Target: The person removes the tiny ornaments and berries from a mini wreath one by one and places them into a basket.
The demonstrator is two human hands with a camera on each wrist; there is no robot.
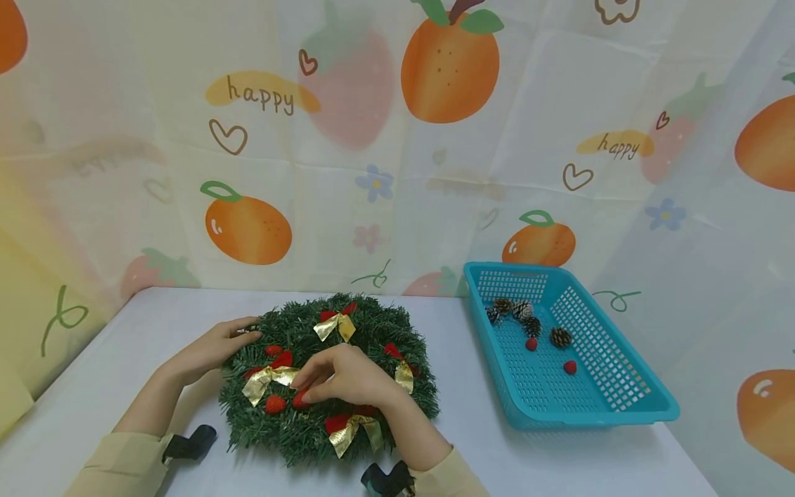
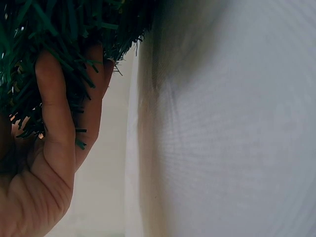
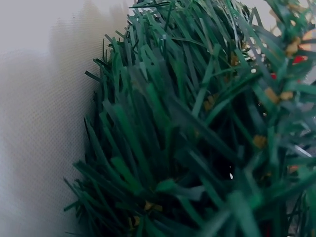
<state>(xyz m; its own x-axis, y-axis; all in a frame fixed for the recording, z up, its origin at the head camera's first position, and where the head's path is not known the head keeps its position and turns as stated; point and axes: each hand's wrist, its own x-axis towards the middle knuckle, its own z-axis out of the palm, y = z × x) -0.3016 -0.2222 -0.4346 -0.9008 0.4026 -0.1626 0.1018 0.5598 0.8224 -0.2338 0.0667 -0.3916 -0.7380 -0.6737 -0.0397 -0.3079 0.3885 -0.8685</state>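
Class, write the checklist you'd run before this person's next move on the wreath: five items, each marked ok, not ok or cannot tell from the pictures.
1. Wreath steadied: ok; the left hand holds its left edge.
2. Berry in the fingers: ok; the right hand pinches a red berry at the greenery.
3. That berry firmly attached: cannot tell; the fingers partly hide it.
4. Right hand free for another piece: not ok; it is occupied with the berry.
5. More pieces at hand: ok, seemingly within reach; the blue basket on the right holds pine cones and two loose berries.
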